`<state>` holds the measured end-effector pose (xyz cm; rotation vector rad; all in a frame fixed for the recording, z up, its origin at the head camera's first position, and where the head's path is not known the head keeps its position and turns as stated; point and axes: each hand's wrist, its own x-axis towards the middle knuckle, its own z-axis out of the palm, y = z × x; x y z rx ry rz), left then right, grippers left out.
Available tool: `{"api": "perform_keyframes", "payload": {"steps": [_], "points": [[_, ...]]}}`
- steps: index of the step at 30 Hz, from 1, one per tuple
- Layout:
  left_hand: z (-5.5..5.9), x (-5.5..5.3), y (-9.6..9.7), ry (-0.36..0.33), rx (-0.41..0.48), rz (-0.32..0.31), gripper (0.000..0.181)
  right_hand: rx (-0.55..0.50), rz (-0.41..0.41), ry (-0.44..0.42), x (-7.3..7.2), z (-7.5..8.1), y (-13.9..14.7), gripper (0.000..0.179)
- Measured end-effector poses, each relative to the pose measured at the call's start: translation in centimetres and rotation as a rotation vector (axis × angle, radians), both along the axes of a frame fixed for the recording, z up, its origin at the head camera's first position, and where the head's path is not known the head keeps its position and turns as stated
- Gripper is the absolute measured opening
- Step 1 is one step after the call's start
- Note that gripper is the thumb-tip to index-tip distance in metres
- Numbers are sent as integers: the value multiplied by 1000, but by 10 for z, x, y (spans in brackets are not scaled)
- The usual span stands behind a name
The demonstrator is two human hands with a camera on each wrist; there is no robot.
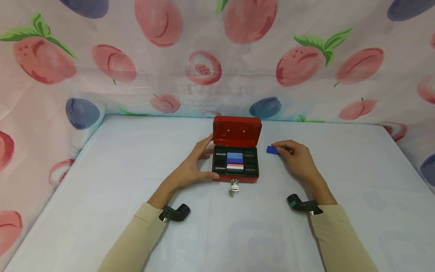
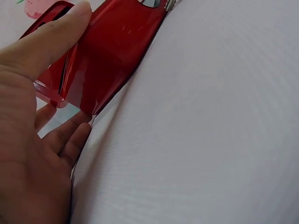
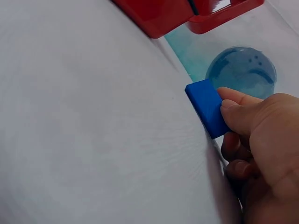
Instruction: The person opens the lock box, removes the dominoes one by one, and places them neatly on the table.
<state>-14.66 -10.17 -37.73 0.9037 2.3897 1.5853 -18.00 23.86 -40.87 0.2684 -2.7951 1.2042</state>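
A red cash box (image 1: 235, 180) stands on the table with its lid (image 1: 237, 132) raised and a black compartmented tray (image 1: 252, 165) inside. In the tray's middle lie flat blocks: light blue (image 1: 234, 155), darker blue (image 1: 235, 161) and a pink-and-white one (image 1: 235, 166). My left hand (image 1: 190, 170) rests along the box's left side, its straight thumb (image 2: 46, 44) on the front corner and fingertips beside the lid. To the right of the box, my right hand (image 1: 299, 158) pinches a flat blue rectangular block (image 3: 205, 107) between thumb and forefinger, close over the white cloth.
Keys (image 1: 232, 192) hang from the lock at the front of the box. White cloth (image 1: 136, 158) covers the table. Behind it rises a fruit-patterned curtain (image 1: 238, 83), which also runs along the left. Each wrist wears a black camera strap.
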Motion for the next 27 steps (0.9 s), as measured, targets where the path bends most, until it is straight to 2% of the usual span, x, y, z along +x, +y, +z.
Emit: {"api": "perform_keyframes", "payload": {"steps": [9, 18, 27], "points": [[0, 0, 0, -14, -8, 4, 101, -4, -3, 60, -1, -6, 1, 20], [0, 0, 0, 4, 3, -1, 101, 28, 1, 93, -2, -8, 0, 20], [0, 1, 0, -29, -23, 22, 98, 45, 14, 113, 0, -6, -1, 23]]}}
